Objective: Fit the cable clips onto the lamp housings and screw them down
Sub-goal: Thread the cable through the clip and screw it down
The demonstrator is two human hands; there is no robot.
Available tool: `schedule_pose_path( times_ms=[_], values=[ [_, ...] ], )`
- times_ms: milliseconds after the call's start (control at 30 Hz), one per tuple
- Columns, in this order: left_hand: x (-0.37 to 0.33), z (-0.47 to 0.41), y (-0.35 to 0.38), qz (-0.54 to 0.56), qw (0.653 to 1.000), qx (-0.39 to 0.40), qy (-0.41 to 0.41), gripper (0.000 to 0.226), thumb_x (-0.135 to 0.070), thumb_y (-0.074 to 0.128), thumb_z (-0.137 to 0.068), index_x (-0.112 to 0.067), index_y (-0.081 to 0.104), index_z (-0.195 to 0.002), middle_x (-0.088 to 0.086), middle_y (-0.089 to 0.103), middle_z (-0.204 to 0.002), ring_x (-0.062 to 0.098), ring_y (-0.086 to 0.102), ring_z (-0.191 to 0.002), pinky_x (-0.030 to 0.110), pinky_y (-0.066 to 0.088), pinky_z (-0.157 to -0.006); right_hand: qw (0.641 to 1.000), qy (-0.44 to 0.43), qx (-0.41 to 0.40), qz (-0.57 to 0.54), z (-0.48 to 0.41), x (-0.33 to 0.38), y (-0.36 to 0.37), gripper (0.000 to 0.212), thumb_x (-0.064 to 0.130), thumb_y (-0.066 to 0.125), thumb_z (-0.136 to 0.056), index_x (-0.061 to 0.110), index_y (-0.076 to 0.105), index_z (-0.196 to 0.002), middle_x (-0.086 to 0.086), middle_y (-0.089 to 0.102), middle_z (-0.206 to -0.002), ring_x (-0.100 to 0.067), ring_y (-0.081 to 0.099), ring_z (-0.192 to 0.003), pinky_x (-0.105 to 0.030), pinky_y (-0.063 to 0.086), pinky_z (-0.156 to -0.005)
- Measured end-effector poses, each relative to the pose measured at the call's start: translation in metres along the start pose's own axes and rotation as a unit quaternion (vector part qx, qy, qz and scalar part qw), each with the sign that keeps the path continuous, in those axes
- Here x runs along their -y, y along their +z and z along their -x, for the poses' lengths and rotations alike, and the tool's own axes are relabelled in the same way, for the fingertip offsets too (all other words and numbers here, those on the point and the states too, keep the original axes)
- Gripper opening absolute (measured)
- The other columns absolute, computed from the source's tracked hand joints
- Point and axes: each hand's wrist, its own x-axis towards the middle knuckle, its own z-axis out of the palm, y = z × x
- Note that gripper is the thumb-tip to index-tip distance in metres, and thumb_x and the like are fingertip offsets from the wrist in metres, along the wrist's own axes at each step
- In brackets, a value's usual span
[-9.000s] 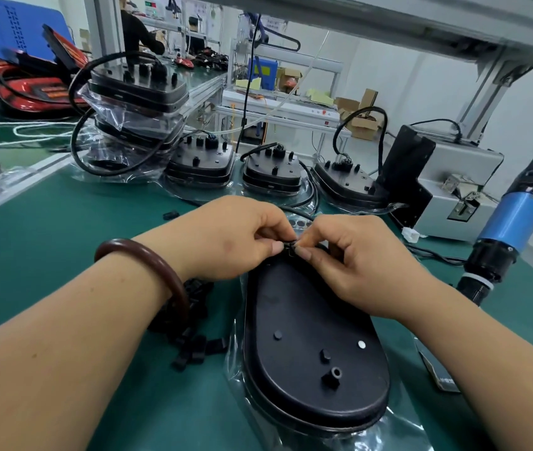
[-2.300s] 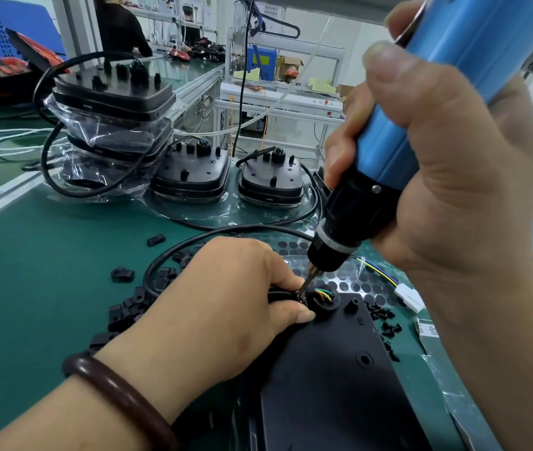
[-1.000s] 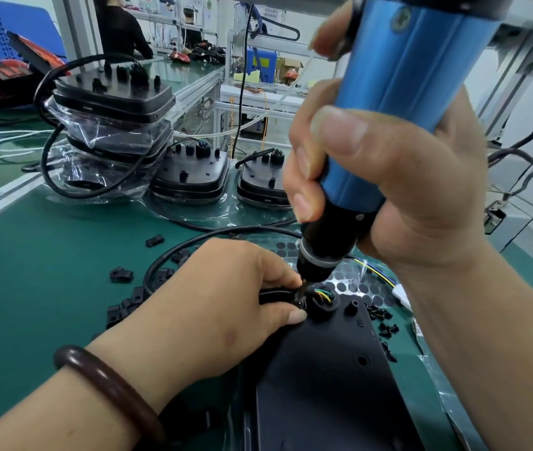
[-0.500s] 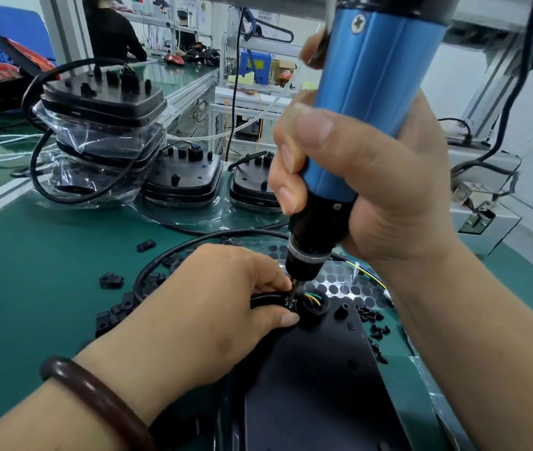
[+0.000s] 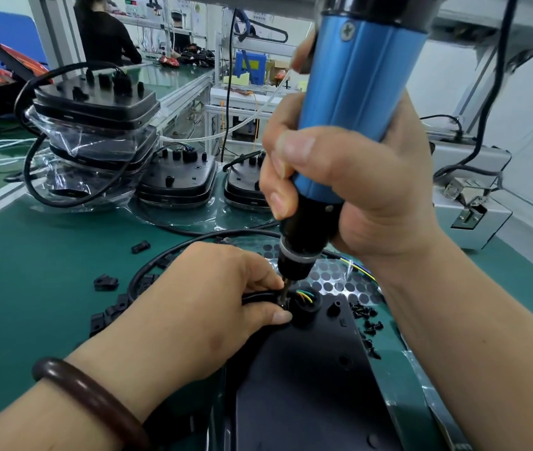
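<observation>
Currently the lamp housing (image 5: 307, 385), matte black w/ small bosses & holes, is laid flat on the green mat (image 5: 31, 288) at bottom centre. Its black cable (image 5: 255, 296) is pinched by the left hand (image 5: 200, 307), thumb & forefinger curled, at the round socket (image 5: 304, 309) where coloured wires (image 5: 304, 296) show; the cable clip is hidden under fingertips (image 5: 280, 317). A blue screwdriver (image 5: 356, 92) is clenched near-upright in the right hand (image 5: 356, 190), bit (image 5: 286, 289) set beside the socket. Loose clips (image 5: 105, 283) are scattered left, screws (image 5: 364, 312) right.
</observation>
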Motion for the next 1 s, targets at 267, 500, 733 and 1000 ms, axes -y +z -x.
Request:
schedule_pose_path(
  times_ms=[267, 500, 733, 1000],
  values=[
    [0.003, 0.0, 0.001, -0.016, 0.999, 0.0, 0.03, 0.029, -0.049, 0.072, -0.071, -0.044, 0.061, -0.098, -0.017, 0.062, -0.078, 0.0, 0.056, -0.077, 0.02, 0.046, -0.068, 0.999, 0.016, -0.042, 0.001, -0.003, 0.002, -0.002, 0.054, -0.008, 0.056, -0.074, -0.01, 0.035, -0.123, -0.006, 0.05, -0.058, -0.02, 0.048, -0.039, -0.026, 0.042, -0.048],
    [0.002, -0.001, 0.0, -0.012, 0.999, 0.012, 0.038, 0.032, -0.047, 0.072, -0.073, -0.055, 0.048, -0.093, -0.035, 0.052, -0.088, -0.012, 0.049, -0.083, 0.006, 0.035, -0.064, 0.998, 0.022, -0.054, 0.004, -0.002, 0.002, 0.001, 0.045, -0.008, 0.058, -0.076, 0.0, 0.039, -0.115, -0.004, 0.049, -0.057, -0.02, 0.046, -0.039, -0.025, 0.042, -0.048],
    [0.004, -0.002, 0.001, -0.034, 0.999, 0.011, 0.041, 0.024, -0.047, 0.073, -0.073, -0.041, 0.052, -0.061, -0.035, 0.047, -0.094, -0.006, 0.048, -0.083, 0.011, 0.037, -0.062, 0.999, 0.024, -0.028, 0.013, 0.0, 0.001, 0.004, 0.043, -0.014, 0.052, -0.073, 0.002, 0.036, -0.109, -0.005, 0.048, -0.058, -0.019, 0.046, -0.037, -0.024, 0.041, -0.046],
    [0.006, -0.003, 0.002, -0.036, 0.998, -0.004, 0.054, 0.027, -0.046, 0.074, -0.072, -0.04, 0.05, -0.084, -0.03, 0.05, -0.094, -0.002, 0.05, -0.08, 0.014, 0.038, -0.061, 0.999, 0.012, -0.016, 0.03, -0.001, 0.004, 0.005, 0.052, -0.015, 0.052, -0.072, -0.007, 0.032, -0.119, -0.004, 0.049, -0.055, -0.019, 0.047, -0.038, -0.025, 0.041, -0.047]
  ],
)
